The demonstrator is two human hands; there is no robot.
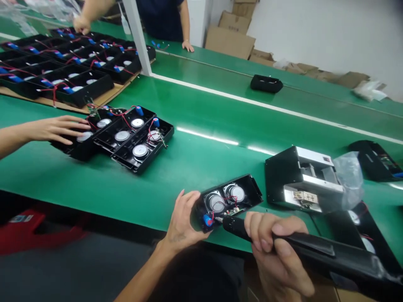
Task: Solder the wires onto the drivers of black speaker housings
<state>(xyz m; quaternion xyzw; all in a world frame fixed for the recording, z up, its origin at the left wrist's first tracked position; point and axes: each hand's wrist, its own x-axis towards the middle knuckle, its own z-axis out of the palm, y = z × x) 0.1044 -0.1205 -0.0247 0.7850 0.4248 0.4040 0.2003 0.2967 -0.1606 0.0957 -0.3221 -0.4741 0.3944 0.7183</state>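
Observation:
My left hand [182, 220] grips the left end of an open black speaker housing [248, 188] that lies at the near edge of the green bench. Inside it are two round silver speakers, a blue cylinder and red wires. My right hand [277, 251] is wrapped round a black electric screwdriver [315, 247], and the tool's tip touches the housing's inner edge near the blue cylinder.
A co-worker's hand [56, 128] rests on three open housings [132, 138] at the left. Trays of more housings [63, 71] fill the far left. A black and silver box [302, 178] stands at the right. One housing [266, 83] rides the belt. Another person [163, 21] stands behind.

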